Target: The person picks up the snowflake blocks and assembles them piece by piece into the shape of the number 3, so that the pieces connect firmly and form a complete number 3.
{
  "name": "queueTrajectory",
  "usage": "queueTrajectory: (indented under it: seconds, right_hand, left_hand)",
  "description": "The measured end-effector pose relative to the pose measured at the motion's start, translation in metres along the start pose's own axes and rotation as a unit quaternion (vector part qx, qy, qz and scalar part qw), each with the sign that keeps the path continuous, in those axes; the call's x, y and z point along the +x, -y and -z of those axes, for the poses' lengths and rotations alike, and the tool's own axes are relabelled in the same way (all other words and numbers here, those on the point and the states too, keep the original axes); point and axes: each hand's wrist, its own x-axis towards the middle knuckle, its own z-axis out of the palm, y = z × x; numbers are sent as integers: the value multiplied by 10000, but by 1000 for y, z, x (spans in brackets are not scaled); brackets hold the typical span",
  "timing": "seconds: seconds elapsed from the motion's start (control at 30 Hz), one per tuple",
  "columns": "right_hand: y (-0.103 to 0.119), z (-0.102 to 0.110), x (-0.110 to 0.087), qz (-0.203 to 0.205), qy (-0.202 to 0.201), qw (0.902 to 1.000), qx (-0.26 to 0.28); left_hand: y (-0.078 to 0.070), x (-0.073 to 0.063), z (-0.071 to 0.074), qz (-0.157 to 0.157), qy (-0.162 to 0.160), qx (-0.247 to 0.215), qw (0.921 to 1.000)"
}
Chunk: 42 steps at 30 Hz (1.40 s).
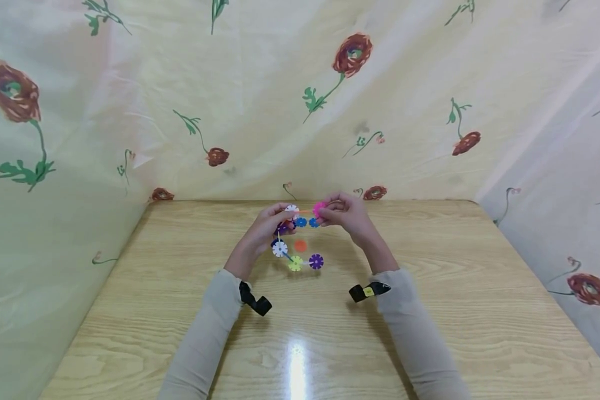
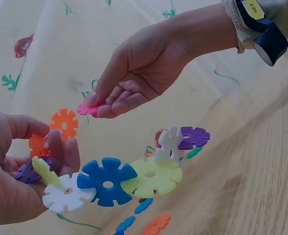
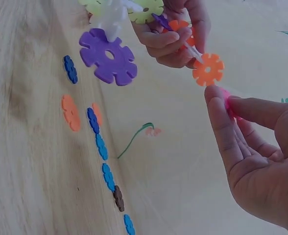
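One pink disc [image 2: 87, 109] sits pinched in your right hand [image 2: 141, 71]; your left hand [image 2: 12, 188] grips the disc chain [image 2: 118, 172], which crooked pressure could unlink.

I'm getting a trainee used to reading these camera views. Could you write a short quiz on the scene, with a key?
1. Which colour does the right grip pinch?
a) brown
b) pink
c) green

2. True or false: the left grip holds nothing.

3. Fill in, from the left wrist view: along the chain, the blue disc sits between a white disc and a ____ disc.

Key:
1. b; it is a pink disc.
2. False; the left grip holds the chain.
3. yellow-green; that is the yellow-green disc.
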Motion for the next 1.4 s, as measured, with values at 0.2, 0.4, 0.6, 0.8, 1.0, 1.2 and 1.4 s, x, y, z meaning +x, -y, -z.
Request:
queueTrajectory:
  seconds: [0.2,0.4,0.6,0.8,1.0,1.2,1.4]
  right_hand:
    - [-4,-4,0,65,119,9999,88]
    - [-3,-3,0,97,262,9996,22]
    - [-3,-3,0,77,345,9993,-75]
    - [-4,-4,-1,172,437,9988,-158]
    - [-3,-2,-1,297,347,9973,-580]
    - [-5,-2,-1,413,454,9952,-756]
    - [-4,-9,-2,249,415,9958,-774]
  left_hand:
    - [2,0,0,-8,-3,-3,10000]
    - [3,1,0,2,53,58,10000]
    - [7,2,-2,-141,174,278,9994]
    - [11,3,-3,-269,274,596,9975]
    - [11,2,-1,-304,224,762,9964]
    - [11,2,1,-354,212,931,9948]
    - [12,3,2,-299,306,1057,9935]
